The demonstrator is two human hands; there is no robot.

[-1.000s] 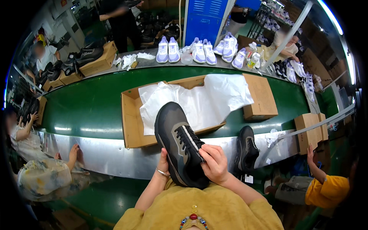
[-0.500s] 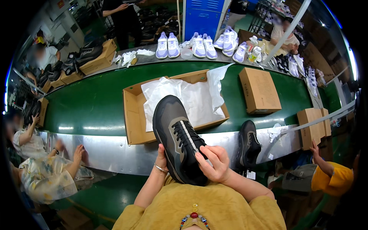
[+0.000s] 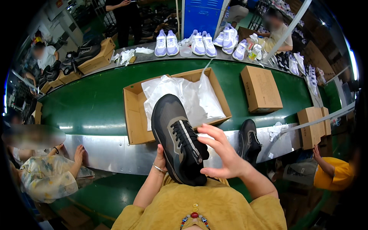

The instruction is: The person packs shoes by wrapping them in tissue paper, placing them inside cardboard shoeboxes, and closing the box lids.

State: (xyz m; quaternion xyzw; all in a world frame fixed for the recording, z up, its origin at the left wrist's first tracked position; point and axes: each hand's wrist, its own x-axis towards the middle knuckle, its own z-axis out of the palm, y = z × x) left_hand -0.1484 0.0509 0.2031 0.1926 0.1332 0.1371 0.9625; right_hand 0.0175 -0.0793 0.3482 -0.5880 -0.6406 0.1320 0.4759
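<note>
A dark grey and black sneaker (image 3: 171,115) is tilted upright in front of my chest, its toe pointing away. My left hand (image 3: 161,158) grips its left side near the heel, thumb showing and the other fingers hidden underneath. On the shoe's right, my right hand (image 3: 224,155) is spread, fingers apart, close to the collar and tongue. Just beyond the toe sits an open cardboard shoebox (image 3: 135,115) lined with white tissue paper (image 3: 193,94). A second dark sneaker (image 3: 250,140) lies on the metal ledge to the right.
A closed brown shoebox (image 3: 262,90) rests on the green belt (image 3: 88,101) at right. White and purple sneakers (image 3: 166,45) line the far shelf. More boxes (image 3: 310,126) stand at the right end. Co-workers sit left and right, one with a hand (image 3: 79,155) on the metal ledge.
My right hand has let go of the shoe's lace and tongue area, opening and shifting right. The tissue's raised corner has folded down into the box.
</note>
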